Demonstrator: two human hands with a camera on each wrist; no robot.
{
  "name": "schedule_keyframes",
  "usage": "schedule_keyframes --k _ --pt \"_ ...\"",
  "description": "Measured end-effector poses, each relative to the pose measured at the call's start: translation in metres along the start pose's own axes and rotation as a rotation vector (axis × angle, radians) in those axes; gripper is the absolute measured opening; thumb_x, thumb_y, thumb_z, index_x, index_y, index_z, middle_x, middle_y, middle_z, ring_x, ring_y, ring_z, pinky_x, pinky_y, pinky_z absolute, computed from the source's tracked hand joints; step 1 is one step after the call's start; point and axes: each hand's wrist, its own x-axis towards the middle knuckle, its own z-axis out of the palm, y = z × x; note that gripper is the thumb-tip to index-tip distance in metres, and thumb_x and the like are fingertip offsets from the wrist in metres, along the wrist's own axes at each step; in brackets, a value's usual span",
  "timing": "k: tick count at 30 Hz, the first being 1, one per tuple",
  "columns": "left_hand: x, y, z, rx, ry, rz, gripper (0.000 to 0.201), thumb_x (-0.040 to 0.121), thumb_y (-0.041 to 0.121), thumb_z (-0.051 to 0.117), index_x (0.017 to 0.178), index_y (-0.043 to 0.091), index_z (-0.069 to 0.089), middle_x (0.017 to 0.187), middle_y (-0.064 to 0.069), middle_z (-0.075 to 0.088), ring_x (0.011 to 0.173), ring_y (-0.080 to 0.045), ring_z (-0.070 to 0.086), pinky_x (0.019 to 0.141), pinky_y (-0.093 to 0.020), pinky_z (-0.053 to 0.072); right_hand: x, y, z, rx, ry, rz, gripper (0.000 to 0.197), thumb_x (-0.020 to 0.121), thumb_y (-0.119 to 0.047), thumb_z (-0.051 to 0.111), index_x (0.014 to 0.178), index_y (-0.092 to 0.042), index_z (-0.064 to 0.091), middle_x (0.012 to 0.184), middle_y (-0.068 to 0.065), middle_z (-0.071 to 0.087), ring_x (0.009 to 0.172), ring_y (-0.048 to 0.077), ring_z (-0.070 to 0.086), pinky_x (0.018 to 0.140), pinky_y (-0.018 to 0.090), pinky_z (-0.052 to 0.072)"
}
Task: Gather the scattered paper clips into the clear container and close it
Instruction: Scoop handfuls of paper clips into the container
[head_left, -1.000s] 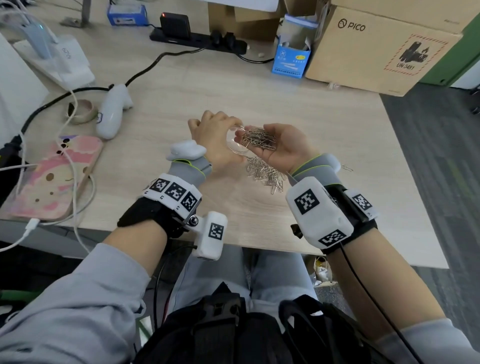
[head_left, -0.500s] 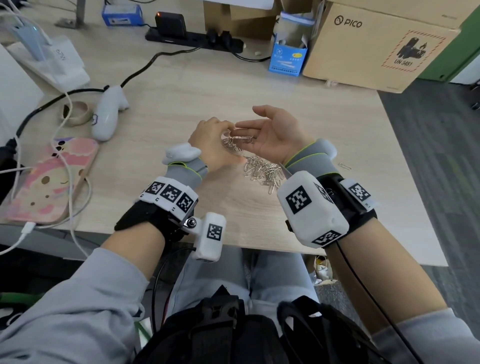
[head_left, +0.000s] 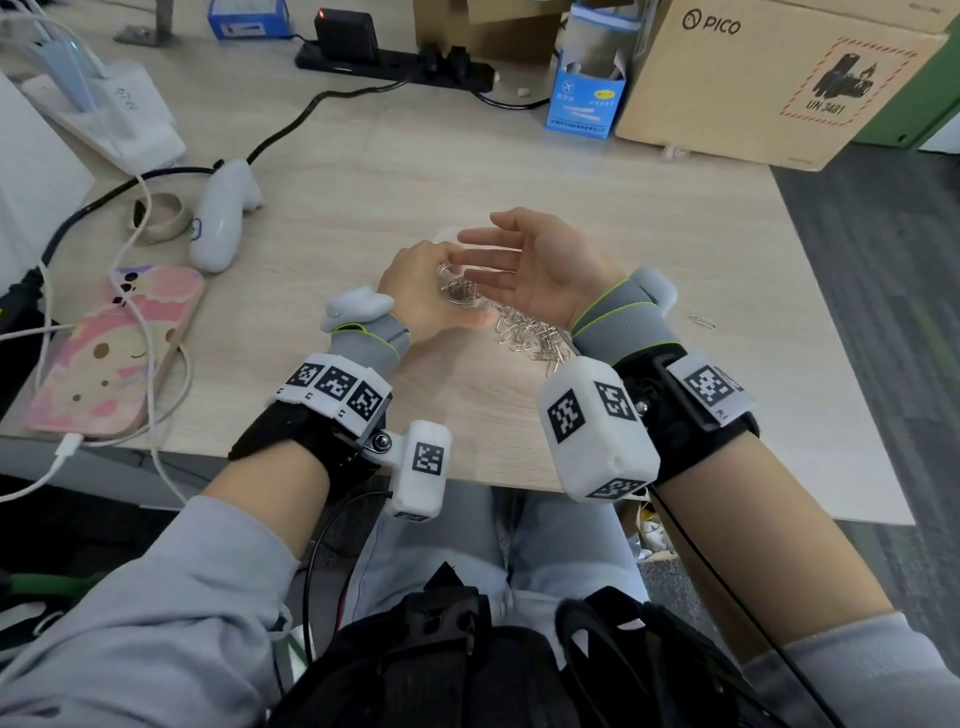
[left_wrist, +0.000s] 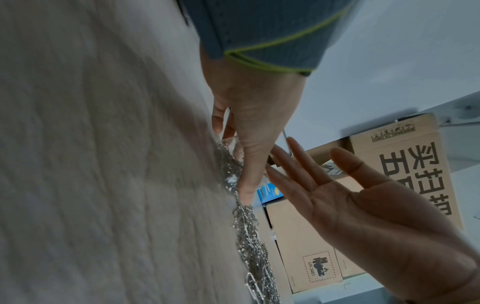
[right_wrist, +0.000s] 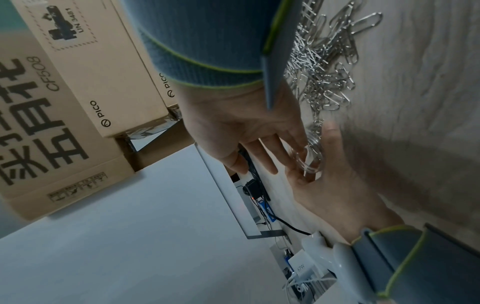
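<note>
From the head view, the left hand (head_left: 423, 291) curls around the container (head_left: 460, 283), which already has clips inside, while the right hand (head_left: 530, 270) hovers flat and empty over its mouth; the pile (head_left: 532, 338) lies on the desk (head_left: 597, 208) beside it, and 1 stray clip (head_left: 702, 320) could be missed. The left wrist view shows the pile touching the container, so a nudge might scatter it. In the right wrist view, the clear rim is hard to see; a tilt could spill clips.
</note>
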Motion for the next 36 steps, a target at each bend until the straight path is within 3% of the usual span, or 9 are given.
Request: schedule_keyframes --k 4,8,11,16,19,23,27,31,36 --pt "-0.005 -0.002 -0.001 -0.075 -0.005 -0.006 0.073 0.053 0.032 0.087 0.119 0.026 0.056 0.109 -0.003 0.061 0.096 -0.018 0.058 0.085 -0.031 0.047 -0.001 0.005 -0.007 0.058 -0.018 -0.050 0.028 0.094 -0.023 0.039 0.096 -0.008 0.062 0.101 0.009 0.067 0.098 0.024 0.060 0.094 0.030 0.048" --pt "-0.010 -0.005 -0.004 -0.050 0.002 -0.001 0.094 0.048 0.030 0.089 0.130 0.019 0.046 0.124 -0.009 0.053 0.101 -0.017 0.052 0.096 -0.027 0.041 -0.001 0.014 -0.024 0.201 0.081 -0.137 0.025 0.094 -0.015 0.040 0.090 -0.004 0.061 0.090 0.010 0.070 0.082 0.024 0.068 0.079 0.029 0.056" --pt "-0.014 -0.003 0.000 -0.005 0.023 0.098 0.104 0.037 0.057 0.076 0.129 0.018 0.047 0.121 -0.009 0.053 0.104 -0.022 0.049 0.098 -0.031 0.038 -0.006 0.023 -0.046 0.218 0.222 -0.226 0.020 0.092 -0.009 0.043 0.087 -0.004 0.062 0.081 0.008 0.071 0.070 0.020 0.070 0.066 0.026 0.060" --pt "-0.009 0.023 0.008 0.107 0.122 0.174 0.090 0.043 0.070 0.054 0.121 0.026 0.055 0.124 -0.003 0.053 0.121 -0.028 0.036 0.098 -0.033 0.031 -0.017 0.033 -0.078 -0.021 0.478 -0.357 0.018 0.087 -0.004 0.050 0.079 -0.012 0.064 0.074 0.000 0.069 0.065 0.011 0.063 0.051 0.015 0.047" --pt "-0.004 0.039 0.019 0.113 0.125 0.267 0.075 0.054 0.060 0.055 0.117 0.021 0.059 0.124 -0.006 0.055 0.122 -0.030 0.037 0.097 -0.031 0.029 -0.022 0.036 -0.098 -0.296 0.707 -0.417 0.016 0.080 -0.005 0.056 0.079 -0.015 0.069 0.076 -0.001 0.066 0.068 0.007 0.056 0.054 0.011 0.041" --pt "0.002 0.061 0.047 0.074 -0.079 0.315 0.058 0.075 0.025 0.065 0.127 0.004 0.050 0.136 -0.019 0.045 0.130 -0.033 0.038 0.101 -0.017 0.021 -0.033 0.043 -0.126 -0.553 0.899 -0.356 0.032 0.078 -0.017 0.056 0.108 -0.017 0.068 0.094 0.002 0.066 0.080 0.015 0.060 0.071 0.017 0.042" --pt "0.009 0.065 0.074 0.299 -0.311 0.130 0.077 0.082 0.040 0.062 0.139 0.001 0.027 0.150 -0.022 0.021 0.141 -0.034 0.015 0.116 -0.037 0.015 -0.041 0.051 -0.137 -0.700 0.856 -0.267 0.031 0.089 -0.017 0.049 0.115 -0.012 0.064 0.114 0.009 0.065 0.108 0.022 0.059 0.082 0.019 0.040" --pt "0.007 0.062 0.083 0.369 -0.340 0.128 0.092 0.072 0.049 0.069 0.140 0.005 0.027 0.155 -0.017 0.012 0.144 -0.031 0.008 0.118 -0.037 0.009 -0.040 0.064 -0.130 -0.726 0.673 -0.341 0.011 0.084 -0.019 0.053 0.087 -0.014 0.063 0.081 0.003 0.055 0.083 0.016 0.046 0.072 0.027 0.037" --pt "0.005 0.062 0.080 0.159 -0.196 0.190 0.066 0.071 0.040 0.072 0.126 0.009 0.052 0.136 -0.013 0.050 0.128 -0.026 0.042 0.103 -0.028 0.028 -0.033 0.068 -0.119 -0.603 0.561 -0.414 0.035 0.082 -0.010 0.057 0.115 -0.009 0.065 0.108 0.007 0.068 0.097 0.012 0.058 0.098 0.033 0.046"
